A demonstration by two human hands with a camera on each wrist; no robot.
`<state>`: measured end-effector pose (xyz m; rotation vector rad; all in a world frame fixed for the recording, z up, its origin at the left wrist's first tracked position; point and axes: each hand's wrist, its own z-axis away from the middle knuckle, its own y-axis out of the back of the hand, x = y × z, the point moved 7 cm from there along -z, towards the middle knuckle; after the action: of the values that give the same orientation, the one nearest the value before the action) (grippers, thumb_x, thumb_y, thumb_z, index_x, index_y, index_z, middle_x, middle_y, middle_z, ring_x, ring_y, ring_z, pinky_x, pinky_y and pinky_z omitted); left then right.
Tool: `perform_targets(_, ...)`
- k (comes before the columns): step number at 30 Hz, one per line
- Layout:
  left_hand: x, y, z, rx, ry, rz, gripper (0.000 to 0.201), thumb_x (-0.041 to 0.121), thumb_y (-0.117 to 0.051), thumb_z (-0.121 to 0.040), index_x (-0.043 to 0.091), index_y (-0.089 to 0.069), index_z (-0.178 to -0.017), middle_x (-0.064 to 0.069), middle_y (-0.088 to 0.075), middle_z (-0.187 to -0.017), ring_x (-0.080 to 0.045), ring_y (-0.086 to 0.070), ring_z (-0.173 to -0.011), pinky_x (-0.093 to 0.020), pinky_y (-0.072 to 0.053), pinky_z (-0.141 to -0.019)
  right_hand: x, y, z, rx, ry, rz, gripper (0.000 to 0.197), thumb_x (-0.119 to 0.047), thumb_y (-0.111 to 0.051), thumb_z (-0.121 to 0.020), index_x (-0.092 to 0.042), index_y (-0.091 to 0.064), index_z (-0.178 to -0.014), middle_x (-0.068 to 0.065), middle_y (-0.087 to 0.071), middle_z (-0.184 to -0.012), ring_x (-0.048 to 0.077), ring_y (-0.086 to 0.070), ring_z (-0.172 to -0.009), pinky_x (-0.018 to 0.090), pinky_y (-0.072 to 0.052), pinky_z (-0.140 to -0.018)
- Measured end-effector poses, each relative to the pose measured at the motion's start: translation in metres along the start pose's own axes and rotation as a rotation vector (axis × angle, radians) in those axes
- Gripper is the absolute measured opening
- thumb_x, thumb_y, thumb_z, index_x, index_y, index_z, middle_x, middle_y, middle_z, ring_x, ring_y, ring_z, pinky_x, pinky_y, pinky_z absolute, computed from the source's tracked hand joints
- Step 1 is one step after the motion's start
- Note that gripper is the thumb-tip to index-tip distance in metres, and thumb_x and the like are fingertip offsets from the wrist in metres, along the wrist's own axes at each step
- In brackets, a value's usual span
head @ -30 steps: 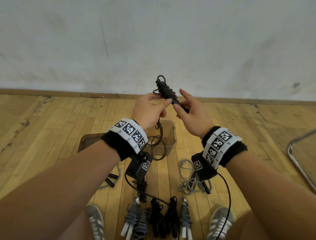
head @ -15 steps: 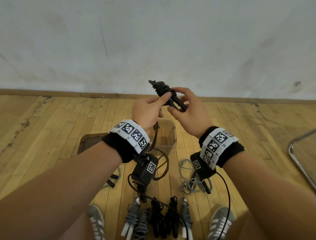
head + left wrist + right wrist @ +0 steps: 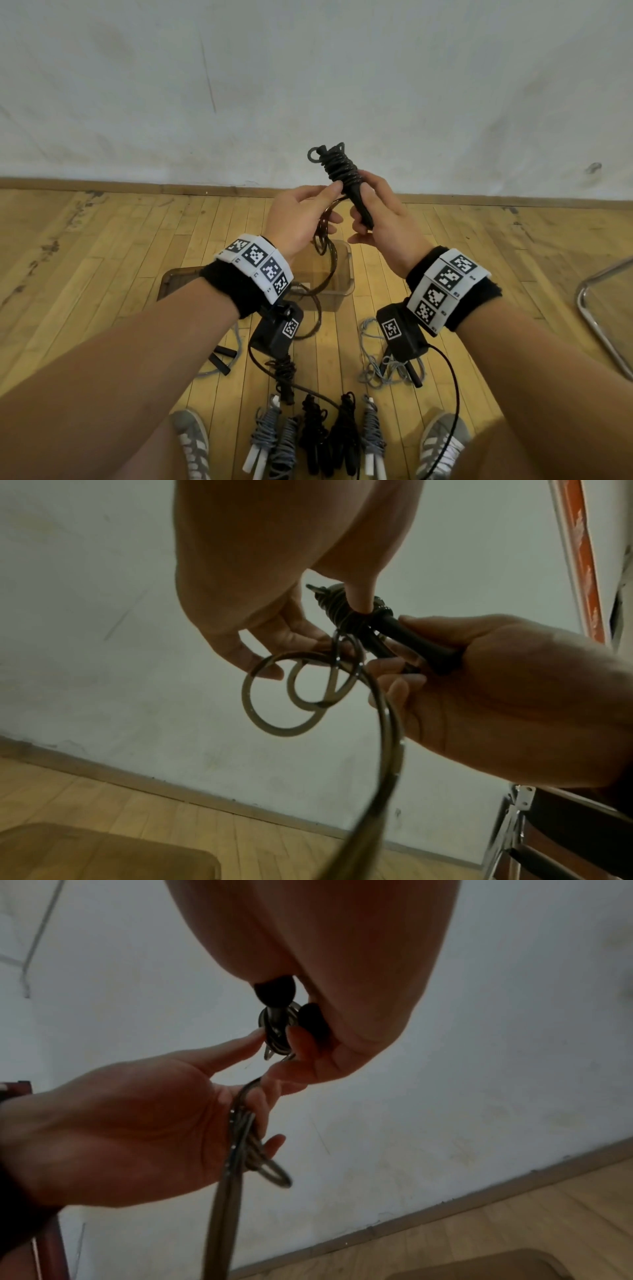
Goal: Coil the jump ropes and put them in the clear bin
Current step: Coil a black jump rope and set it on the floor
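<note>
A: Taking the clear bin point(image 3: 342, 274) on the floor as the marker: left of it and nearer the person, a loose grey rope with black handles point(image 3: 222, 358) is lying unwound. Above the bin, the left hand point(image 3: 298, 219) is pinching the cord against the bundle, thumb and forefinger closed on it, while the free loops point(image 3: 291, 693) are dangling below its other fingers.

B: And the right hand point(image 3: 380, 222)?

A: It is curling round the black handles point(image 3: 359, 202) of the black jump rope point(image 3: 339, 171), holding the wound bundle tilted up and away, directly above the bin. Right of the bin, another grey rope point(image 3: 380, 363) is lying tangled; nearer the person, a row of coiled ropes point(image 3: 318, 442) is waiting between the shoes.

B: What is likely going wrong from here?

A: I'm judging the springy tail as the risk: if the pinch is loosening before the end is tucked, the wraps are probably unwinding. The hanging loop could also be snagging on the bin's rim.

B: Anything hard to make out?

A: The left forearm is covering the bin's near left corner, so I cannot tell what is inside. Where the tail ends is hidden too, and a metal frame point(image 3: 603, 315) far right of the bin is being cut off.
</note>
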<state>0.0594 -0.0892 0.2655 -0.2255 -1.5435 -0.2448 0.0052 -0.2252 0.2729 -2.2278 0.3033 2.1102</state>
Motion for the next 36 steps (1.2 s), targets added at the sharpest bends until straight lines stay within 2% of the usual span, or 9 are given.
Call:
perform_targets(4,-0.003,0.003,-0.002,-0.038,0.005,-0.054,0.02,0.042,-0.069,-0.096,0.023,-0.076,-0.101,-0.001,-0.073,-0.073,-0.014,-0.067,-0.068,-0.034,-0.06,-0.075,-0.002,0.005,0.0,0.028,0.078,0.196,0.042,-0.03,-0.041,-0.109,-0.021,-0.041,-0.15,-0.01,-0.053,-0.087,-0.001,-0.054,-0.072,0.028,-0.057,-0.068)
perform_targets(8,-0.007,0.001,-0.005,-0.078,0.039,-0.048,0.016,0.025,-0.066,-0.099,0.016,-0.075,-0.11,0.001,-0.066,-0.073,-0.01,-0.06,-0.066,-0.028,-0.051,-0.07,0.001,0.006,-0.001,0.054,0.149,0.458,0.054,-0.035,-0.042,-0.109,-0.015,-0.032,-0.158,0.003,-0.06,-0.132,0.009,-0.062,-0.106,0.031,-0.062,-0.077)
perform_targets(10,-0.008,-0.001,-0.005,-0.084,0.051,-0.019,0.017,0.021,-0.068,-0.097,0.013,-0.073,-0.112,0.0,-0.065,-0.071,-0.01,-0.059,-0.063,-0.027,-0.05,-0.067,-0.002,0.005,-0.001,0.092,0.241,0.645,0.055,-0.036,-0.041,-0.109,-0.014,-0.031,-0.158,0.007,-0.061,-0.127,0.016,-0.061,-0.104,0.038,-0.058,-0.085)
perform_targets(15,-0.005,-0.004,-0.001,-0.062,0.045,0.088,0.021,0.032,-0.072,-0.095,0.015,-0.074,-0.107,0.002,-0.067,-0.067,-0.011,-0.058,-0.059,-0.026,-0.05,-0.063,-0.007,0.008,0.001,0.217,0.309,0.871,0.053,-0.033,-0.044,-0.108,-0.014,-0.035,-0.156,0.007,-0.056,-0.113,0.013,-0.05,-0.09,0.024,-0.037,-0.074)
perform_targets(19,-0.008,0.001,-0.001,0.025,0.058,0.154,0.027,0.04,-0.073,-0.093,0.014,-0.077,-0.098,0.002,-0.065,-0.064,-0.011,-0.055,-0.058,-0.025,-0.048,-0.061,-0.01,0.002,0.003,0.171,0.371,0.688,0.047,-0.032,-0.059,-0.102,-0.019,-0.048,-0.145,0.003,-0.064,-0.117,0.013,-0.059,-0.097,0.028,-0.049,-0.084)
perform_targets(22,-0.009,0.005,-0.003,0.053,0.06,0.194,0.031,0.04,-0.075,-0.092,0.009,-0.076,-0.1,0.002,-0.06,-0.062,-0.009,-0.051,-0.055,-0.024,-0.046,-0.06,-0.011,0.004,0.005,0.144,0.286,0.415,0.046,-0.033,-0.07,-0.094,-0.03,-0.05,-0.135,0.002,-0.062,-0.091,0.025,-0.067,-0.079,0.047,-0.06,-0.072)
perform_targets(26,-0.006,0.001,-0.004,0.018,0.046,0.173,0.031,0.039,-0.072,-0.094,0.008,-0.076,-0.1,0.004,-0.057,-0.06,-0.008,-0.049,-0.053,-0.022,-0.046,-0.059,-0.001,-0.004,0.006,0.05,0.04,0.067,0.057,-0.018,-0.067,-0.098,-0.027,-0.038,-0.146,0.013,-0.066,-0.11,0.027,-0.074,-0.082,0.042,-0.064,-0.072)
perform_targets(28,-0.007,-0.001,-0.003,0.013,0.035,0.167,0.03,0.036,-0.071,-0.096,0.008,-0.075,-0.103,0.003,-0.057,-0.062,-0.008,-0.05,-0.053,-0.02,-0.046,-0.057,0.006,-0.012,0.007,-0.02,-0.052,-0.048,0.049,-0.016,-0.058,-0.103,-0.023,-0.038,-0.147,0.009,-0.074,-0.101,0.024,-0.075,-0.078,0.037,-0.063,-0.071)
perform_targets(36,-0.001,-0.006,0.001,-0.078,-0.022,-0.051,0.033,0.047,-0.067,-0.095,0.018,-0.074,-0.109,0.004,-0.066,-0.066,-0.006,-0.06,-0.058,-0.021,-0.052,-0.061,-0.005,0.004,-0.001,-0.049,0.12,0.242,0.039,-0.013,-0.052,-0.105,-0.021,-0.044,-0.142,0.009,-0.068,-0.087,0.016,-0.065,-0.06,0.03,-0.056,-0.059)
